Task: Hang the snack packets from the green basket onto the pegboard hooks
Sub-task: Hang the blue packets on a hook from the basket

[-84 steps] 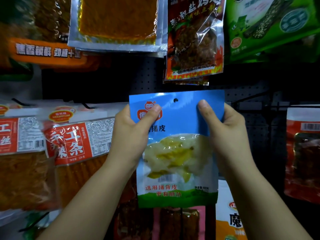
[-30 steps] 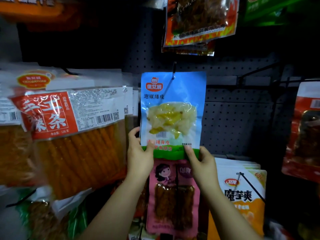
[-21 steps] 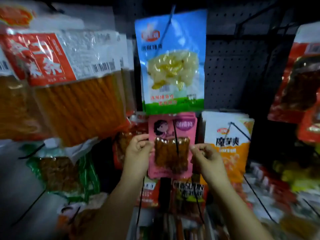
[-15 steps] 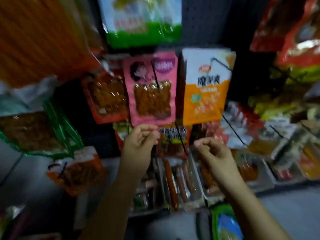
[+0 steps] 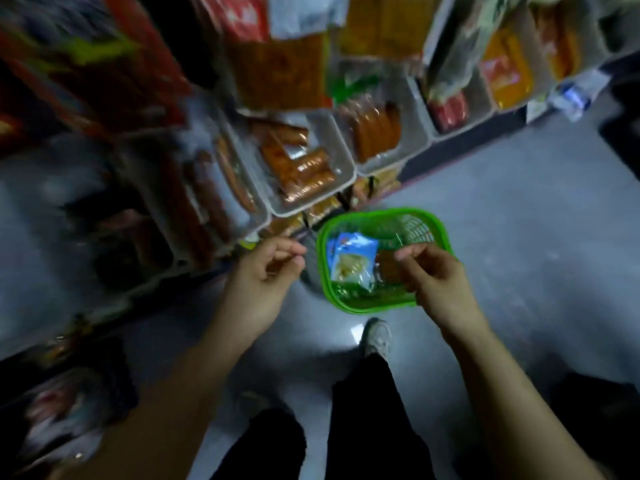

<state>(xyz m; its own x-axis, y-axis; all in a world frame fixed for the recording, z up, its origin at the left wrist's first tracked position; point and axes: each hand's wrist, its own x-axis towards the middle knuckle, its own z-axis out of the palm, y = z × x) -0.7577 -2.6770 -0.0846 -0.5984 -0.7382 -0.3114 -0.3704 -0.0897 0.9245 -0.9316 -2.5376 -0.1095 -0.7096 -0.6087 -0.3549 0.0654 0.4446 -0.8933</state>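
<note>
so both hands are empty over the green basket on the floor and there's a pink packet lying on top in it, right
Not quite. The packet lying on top in the green basket is blue, not pink, as the head view shows. The rest holds: the left hand and right hand hold nothing, and the basket sits on the floor.
</note>
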